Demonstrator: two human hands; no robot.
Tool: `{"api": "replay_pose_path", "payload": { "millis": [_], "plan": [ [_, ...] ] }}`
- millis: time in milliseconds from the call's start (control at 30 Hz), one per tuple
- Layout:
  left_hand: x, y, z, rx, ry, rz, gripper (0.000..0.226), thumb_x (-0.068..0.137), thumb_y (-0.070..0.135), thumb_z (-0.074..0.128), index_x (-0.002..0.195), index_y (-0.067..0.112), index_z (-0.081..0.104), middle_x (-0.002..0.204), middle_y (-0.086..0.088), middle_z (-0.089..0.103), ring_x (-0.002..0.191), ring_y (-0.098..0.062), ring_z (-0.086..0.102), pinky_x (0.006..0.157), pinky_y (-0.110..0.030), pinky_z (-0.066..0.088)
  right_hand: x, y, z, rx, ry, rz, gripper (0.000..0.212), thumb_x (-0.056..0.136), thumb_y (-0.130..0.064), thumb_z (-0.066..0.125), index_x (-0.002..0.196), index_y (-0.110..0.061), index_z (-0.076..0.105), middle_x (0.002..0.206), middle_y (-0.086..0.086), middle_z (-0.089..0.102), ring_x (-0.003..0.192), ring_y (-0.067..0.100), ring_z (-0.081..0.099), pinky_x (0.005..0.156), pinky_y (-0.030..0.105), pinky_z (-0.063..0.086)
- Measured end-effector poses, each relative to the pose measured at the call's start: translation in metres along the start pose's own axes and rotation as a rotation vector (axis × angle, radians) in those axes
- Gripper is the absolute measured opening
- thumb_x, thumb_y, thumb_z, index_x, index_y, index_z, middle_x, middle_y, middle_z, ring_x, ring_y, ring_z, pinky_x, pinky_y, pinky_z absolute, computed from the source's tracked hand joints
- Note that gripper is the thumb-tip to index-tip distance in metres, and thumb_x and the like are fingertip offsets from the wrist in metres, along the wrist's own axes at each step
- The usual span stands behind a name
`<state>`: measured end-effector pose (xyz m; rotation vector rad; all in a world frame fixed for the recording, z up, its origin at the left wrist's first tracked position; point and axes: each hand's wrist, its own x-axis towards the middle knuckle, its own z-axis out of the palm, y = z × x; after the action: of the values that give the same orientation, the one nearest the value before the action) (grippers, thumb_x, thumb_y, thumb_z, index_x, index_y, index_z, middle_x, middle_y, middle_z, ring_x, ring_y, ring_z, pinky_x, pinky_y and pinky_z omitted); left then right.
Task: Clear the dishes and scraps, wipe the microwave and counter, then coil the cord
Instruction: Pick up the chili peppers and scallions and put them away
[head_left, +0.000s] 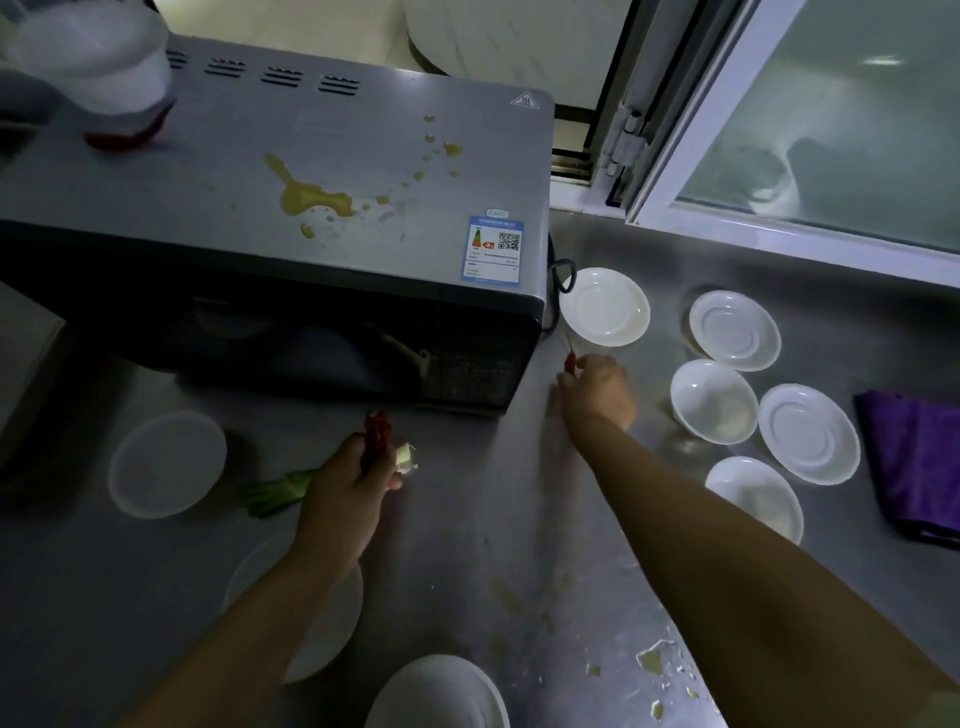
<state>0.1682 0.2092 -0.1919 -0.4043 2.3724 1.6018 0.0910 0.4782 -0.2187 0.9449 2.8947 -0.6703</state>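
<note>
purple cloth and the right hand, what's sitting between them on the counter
In the head view, white dishes lie between the purple cloth and the right hand: a small bowl nearer the hand, then a saucer beside the cloth.

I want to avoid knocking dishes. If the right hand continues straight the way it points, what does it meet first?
Probably the white plate beside the microwave; the right hand points toward its near rim.
</note>
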Motion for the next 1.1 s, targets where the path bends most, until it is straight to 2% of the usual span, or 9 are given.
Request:
{"api": "replay_pose_path", "payload": {
  "millis": [100,267,433,567,633,800,867,1000,1100],
  "plan": [
    [0.001,-0.005,-0.011,0.038,0.038,0.020,0.015,0.093,0.022,0.053,0.078,0.023,0.054,0.074,0.000,0.065,0.072,-0.028,0.065,0.067,-0.041,0.046,0.003,-0.001,0.002,-0.098,-0.051,0.067,0.031,0.087,-0.034,0.057,0.104,-0.009,0.064,0.104,0.013,0.063,0.098,0.031,0.059,0.080,0.038,0.051],
    [0.003,-0.010,-0.035,0.157,0.138,0.071,0.013,0.092,0.016,0.052,0.080,0.012,0.054,0.071,-0.012,0.060,0.067,-0.031,0.058,0.064,-0.041,0.043,-0.007,0.002,-0.001,-0.119,-0.090,0.083,0.023,0.089,-0.028,0.053,0.098,-0.011,0.065,0.099,0.012,0.065,0.094,0.031,0.061,0.071,0.031,0.043],
    [0.006,-0.014,-0.057,0.282,0.119,0.079,0.009,0.093,0.015,0.050,0.085,0.012,0.053,0.067,-0.006,0.054,0.062,-0.023,0.052,0.056,-0.032,0.036,-0.034,0.005,-0.009,0.100,-0.122,0.106,0.018,0.090,-0.021,0.053,0.090,-0.008,0.065,0.092,0.012,0.065,0.081,0.025,0.059,0.068,0.031,0.045],
    [0.018,-0.017,-0.070,0.514,0.086,0.076,0.012,0.089,0.015,0.053,0.078,0.014,0.048,0.065,-0.001,0.048,0.053,-0.011,0.041,0.047,-0.023,0.025,-0.074,0.007,-0.014,0.303,-0.027,0.098,0.005,0.085,-0.012,0.060,0.082,-0.009,0.063,0.085,0.009,0.063,0.074,0.020,0.057,0.064,0.030,0.045],
    [0.026,-0.019,-0.075,0.639,0.033,0.106,0.003,0.084,0.012,0.055,0.083,0.010,0.053,0.079,-0.006,0.053,0.061,-0.017,0.046,0.051,-0.026,0.027,-0.095,0.004,-0.015,0.344,0.006,0.102,0.003,0.083,-0.009,0.061,0.081,-0.011,0.061,0.081,0.008,0.063,0.072,0.021,0.057,0.062,0.029,0.044],
    [0.040,-0.030,-0.084,0.813,-0.062,0.330,0.024,0.087,0.032,0.058,0.093,0.010,0.064,0.098,-0.010,0.061,0.091,-0.027,0.059,0.076,-0.032,0.041,-0.155,-0.011,-0.007,0.433,0.044,0.190,0.015,0.083,-0.004,0.058,0.091,-0.017,0.059,0.076,0.004,0.065,0.059,0.008,0.057,0.046,0.017,0.038],
    [0.044,-0.034,-0.087,0.847,-0.105,0.399,0.030,0.089,0.040,0.055,0.089,0.010,0.063,0.096,-0.009,0.061,0.093,-0.026,0.057,0.076,-0.031,0.039,-0.179,-0.022,0.001,0.465,0.041,0.217,0.021,0.084,-0.004,0.056,0.099,-0.018,0.060,0.078,0.004,0.065,0.059,0.007,0.059,0.047,0.014,0.039],
    [0.050,-0.039,-0.098,0.898,-0.185,0.541,0.032,0.085,0.041,0.055,0.082,0.010,0.060,0.092,-0.010,0.063,0.095,-0.028,0.054,0.072,-0.032,0.035,-0.221,-0.053,0.020,0.528,0.020,0.286,0.025,0.087,-0.002,0.052,0.106,-0.014,0.063,0.078,0.007,0.067,0.064,0.019,0.064,0.058,0.028,0.051],
    [0.054,-0.041,-0.105,0.915,-0.284,0.578,0.030,0.080,0.040,0.061,0.087,0.011,0.061,0.096,-0.007,0.063,0.100,-0.027,0.051,0.076,-0.032,0.040,-0.249,-0.072,0.033,0.598,0.046,0.315,0.023,0.089,-0.003,0.052,0.105,-0.016,0.063,0.077,0.008,0.068,0.057,0.012,0.062,0.050,0.017,0.047]
  ]
}}
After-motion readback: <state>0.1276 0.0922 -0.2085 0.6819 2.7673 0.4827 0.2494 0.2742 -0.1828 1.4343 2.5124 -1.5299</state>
